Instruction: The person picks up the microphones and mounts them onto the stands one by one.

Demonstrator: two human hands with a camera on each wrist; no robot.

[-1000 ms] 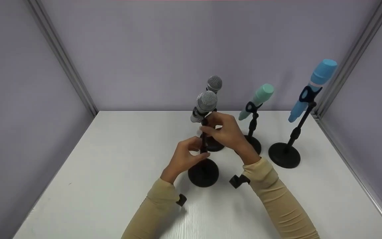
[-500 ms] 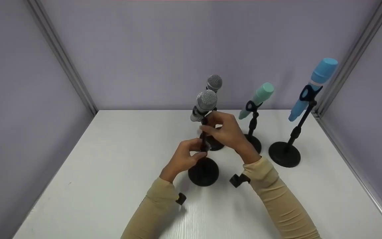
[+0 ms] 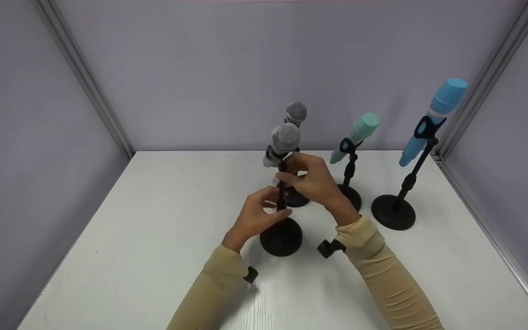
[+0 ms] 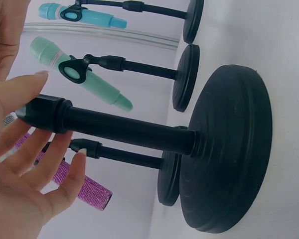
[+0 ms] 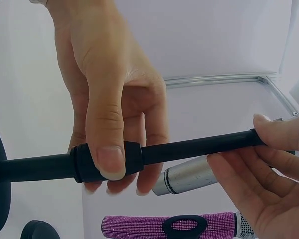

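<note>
A black desktop microphone stand (image 3: 281,238) stands upright on its round base, with a silver mesh-headed microphone (image 3: 286,138) in its clip. My left hand (image 3: 252,217) has thumb and fingers about the collar (image 4: 45,113) midway up the pole, the thumb pressing on it in the right wrist view. Higher up, just under the clip, my right hand (image 3: 309,179) pinches the thin upper pole (image 5: 199,147). The silver microphone body (image 5: 192,177) shows behind that pole in the right wrist view.
Close behind is another stand with a magenta, glittery microphone (image 4: 92,193). To the right stand a mint-green microphone (image 3: 363,128) and a taller blue microphone (image 3: 447,98), each on a black stand. Grey panels (image 3: 200,73) enclose the white table (image 3: 154,220) at the back and sides.
My left thumb and fingers draw in at the collar, then reach forward again around it. My right hand keeps its place on the upper pole, and the stand stays put.
</note>
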